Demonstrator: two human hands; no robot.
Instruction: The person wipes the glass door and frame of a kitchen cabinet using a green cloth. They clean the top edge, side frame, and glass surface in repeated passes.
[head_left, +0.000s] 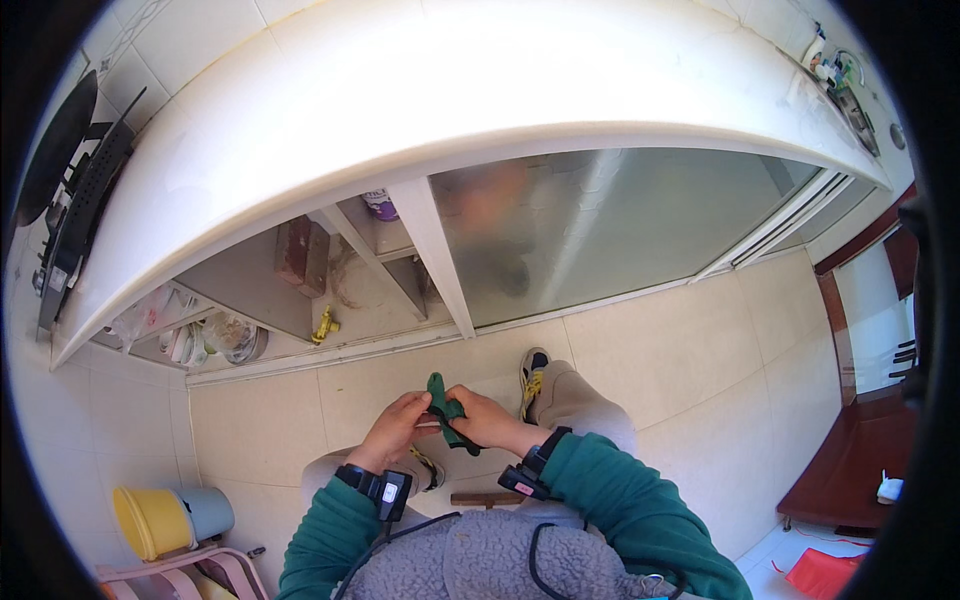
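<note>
Green-and-black item (446,408) is held between both hands, low and just below the centre of view; its exact kind cannot be told. It is gripped by the bent fingers of the left hand (402,415) at 9 o'clock and clasped by the right hand (485,418) at 3 o'clock. It would be judged light, pliable and hardly fragile – little risk of slipping is expected, and the green upper part seems best pinched, with the dark lower end left free.

From the hands, a cabinet (438,260) is seen at 12 o'clock. In its uncovered part, a purple-and-white can (382,206) is shelved towards 11:30; a yellow fitting (325,325) and a clear plastic bag (228,330) are lodged near 10 – the bag's contents cannot be made out. At 8 o'clock, a yellow bucket (150,525) is set beside a grey-blue bucket (208,513), their insides hidden.
</note>
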